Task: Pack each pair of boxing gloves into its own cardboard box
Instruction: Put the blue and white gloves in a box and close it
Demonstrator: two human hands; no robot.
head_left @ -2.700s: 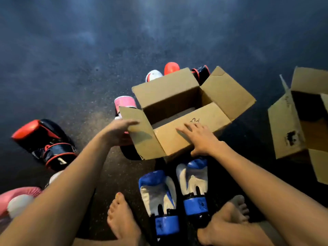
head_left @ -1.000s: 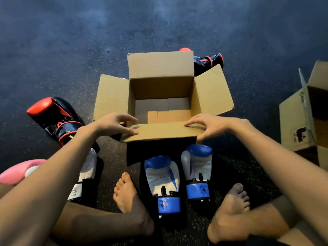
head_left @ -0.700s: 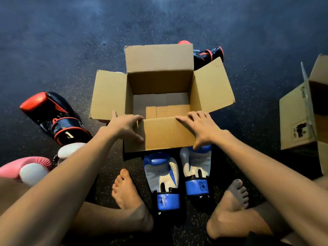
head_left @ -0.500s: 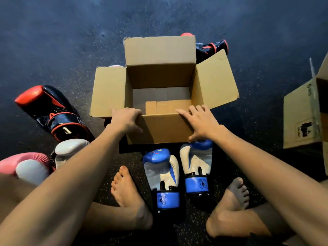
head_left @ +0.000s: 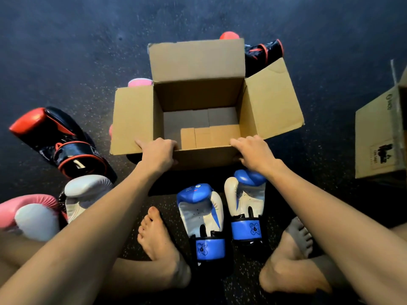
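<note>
An open cardboard box (head_left: 198, 62) stands upright on the dark floor with nothing in it, its four flaps spread outward. My left hand (head_left: 157, 154) grips the near rim at its left corner, and my right hand (head_left: 253, 151) grips the same rim at its right corner, both pressing the near flap down. Two blue and white gloves (head_left: 201, 219) (head_left: 247, 203) lie side by side just in front of the box, between my feet. A red and black glove (head_left: 59, 142) lies to the left.
A white glove (head_left: 86, 192) and a pink and white glove (head_left: 24, 214) lie at the near left. Another red and black glove (head_left: 263, 53) and a pink glove (head_left: 139, 82) sit behind the box. A second cardboard box (head_left: 378, 137) stands at the right edge.
The box was turned square to me and set upright. Both hands folded the near flap down over the front wall and now curl over the near rim.
</note>
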